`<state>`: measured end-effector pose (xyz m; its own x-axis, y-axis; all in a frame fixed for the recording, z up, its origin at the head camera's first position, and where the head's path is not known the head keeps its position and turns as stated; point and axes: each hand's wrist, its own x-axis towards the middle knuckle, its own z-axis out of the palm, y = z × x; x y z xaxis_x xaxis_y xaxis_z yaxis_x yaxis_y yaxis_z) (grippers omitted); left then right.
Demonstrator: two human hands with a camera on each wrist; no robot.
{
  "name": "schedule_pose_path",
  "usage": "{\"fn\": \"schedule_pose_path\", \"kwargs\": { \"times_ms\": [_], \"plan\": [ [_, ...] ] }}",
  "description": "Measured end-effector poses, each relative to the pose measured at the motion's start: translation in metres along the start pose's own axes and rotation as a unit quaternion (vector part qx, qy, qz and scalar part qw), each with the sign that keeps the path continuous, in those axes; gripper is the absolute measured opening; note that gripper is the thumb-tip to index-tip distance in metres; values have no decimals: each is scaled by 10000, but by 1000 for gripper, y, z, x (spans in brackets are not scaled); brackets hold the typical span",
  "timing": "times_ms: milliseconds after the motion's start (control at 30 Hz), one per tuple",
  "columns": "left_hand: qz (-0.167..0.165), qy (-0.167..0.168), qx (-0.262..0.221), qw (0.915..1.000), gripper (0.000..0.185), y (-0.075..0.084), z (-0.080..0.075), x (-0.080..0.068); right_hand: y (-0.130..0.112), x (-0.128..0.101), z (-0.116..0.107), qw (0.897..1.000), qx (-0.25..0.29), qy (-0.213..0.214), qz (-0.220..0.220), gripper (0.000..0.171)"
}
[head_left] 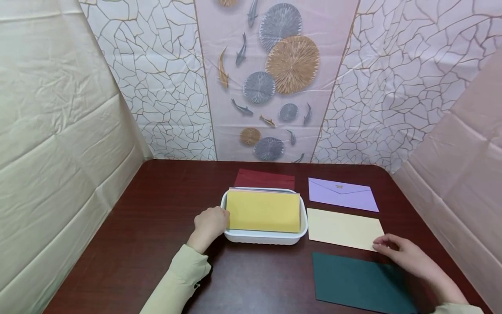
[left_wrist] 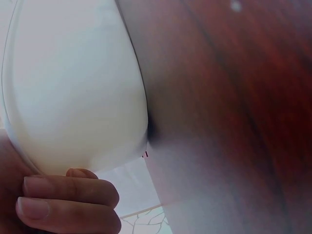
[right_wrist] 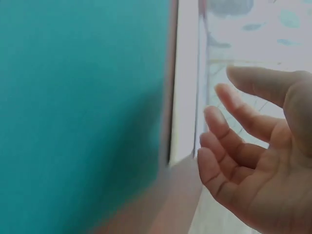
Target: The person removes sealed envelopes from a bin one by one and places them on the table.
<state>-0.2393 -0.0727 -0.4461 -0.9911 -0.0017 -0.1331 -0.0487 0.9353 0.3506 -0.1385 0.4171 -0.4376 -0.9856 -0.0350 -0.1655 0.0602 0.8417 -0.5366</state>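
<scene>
My left hand (head_left: 211,222) grips the left rim of a white plastic basin (head_left: 264,237), its fingers (left_wrist: 73,192) curled at the rim in the left wrist view. A yellow envelope (head_left: 262,211) lies on top inside the basin, with edges of other paper showing behind it. Over at the right, my right hand (head_left: 408,253) hovers by the lower right corner of a cream envelope (head_left: 345,229). Its thumb and fingers (right_wrist: 219,122) are loosely bent and apart, holding nothing. Nearer me lies a dark green envelope (head_left: 361,283), partly under the right forearm.
A lilac envelope (head_left: 343,194) with a small gold butterfly lies beyond the cream one. Behind the basin a dark red envelope (head_left: 264,178) is partly hidden. Everything rests on a dark reddish-brown table (head_left: 157,205), with cloth hanging at the back and sides.
</scene>
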Motion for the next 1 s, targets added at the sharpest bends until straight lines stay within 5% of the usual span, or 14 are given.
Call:
{"fn": "schedule_pose_path", "kwargs": {
  "times_ms": [167, 433, 833, 1000],
  "plan": [
    [-34, -65, 13, 10000, 42, 1, 0, -1, -32, 14, 11, 9988, 411, 271, -35, 44],
    [-49, -47, 37, 10000, 40, 2, 0, 0, -89, 37, 44, 9870, 1375, 466, -691, 35],
    [-83, -40, 127, 9999, 44, 1, 5, 0, -150, 86, 55, 9850, 887, 690, -1312, 21],
    [-21, 31, 102, 9999, 44, 0, 5, 1, -167, 101, 59, 9829, 72, 574, -1746, 26]
  ]
}}
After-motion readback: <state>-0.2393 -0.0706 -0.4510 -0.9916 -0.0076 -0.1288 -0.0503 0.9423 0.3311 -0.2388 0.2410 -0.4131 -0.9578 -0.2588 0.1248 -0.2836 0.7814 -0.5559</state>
